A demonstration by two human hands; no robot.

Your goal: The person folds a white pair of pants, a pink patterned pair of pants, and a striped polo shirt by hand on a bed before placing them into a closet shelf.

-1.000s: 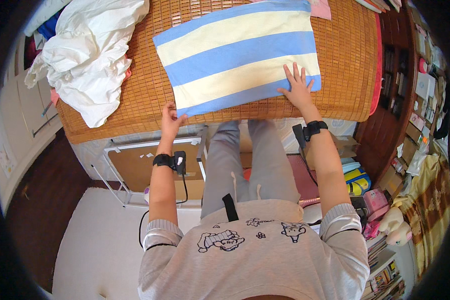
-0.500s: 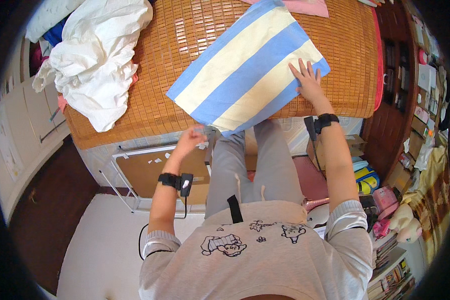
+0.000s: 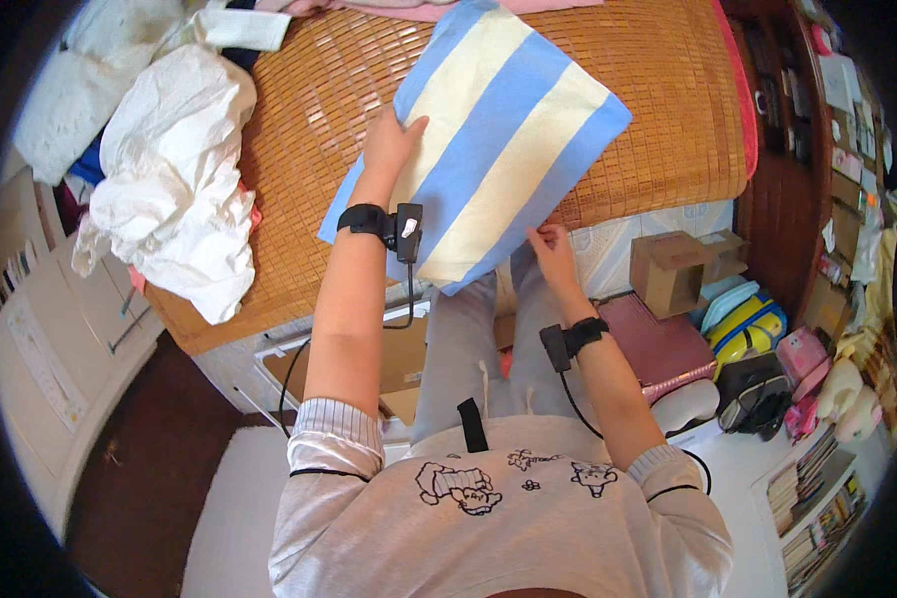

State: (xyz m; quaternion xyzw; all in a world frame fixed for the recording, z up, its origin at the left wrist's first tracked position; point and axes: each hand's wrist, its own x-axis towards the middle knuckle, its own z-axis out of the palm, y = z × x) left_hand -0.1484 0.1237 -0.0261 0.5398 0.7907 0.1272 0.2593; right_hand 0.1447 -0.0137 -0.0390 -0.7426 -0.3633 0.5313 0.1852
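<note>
A blue and cream striped cloth (image 3: 508, 130) lies slantwise on the woven mat, its lower corner hanging past the bed's front edge above my knees. Across its left edge rests my left hand (image 3: 391, 148), thumb spread away from the fingers and lying on the stripes; the hand looks open, its fingertips partly hard to see. At the cloth's lower right edge, my right hand (image 3: 554, 251) is closed, thumb and forefinger pinching the border beside the mat's edge. Black straps with small devices circle both wrists.
The brown woven mat (image 3: 668, 130) covers the bed. A crumpled white cloth (image 3: 179, 189) lies at left, pink fabric (image 3: 548, 5) at the far edge. Below right stand an open cardboard box (image 3: 668, 274), a dark red case (image 3: 653, 344) and a yellow-blue bag (image 3: 752, 329).
My left hand has moved up and right from below the bed edge onto the cloth's left side. My right hand has come down from the cloth's top surface to its lower right edge.
</note>
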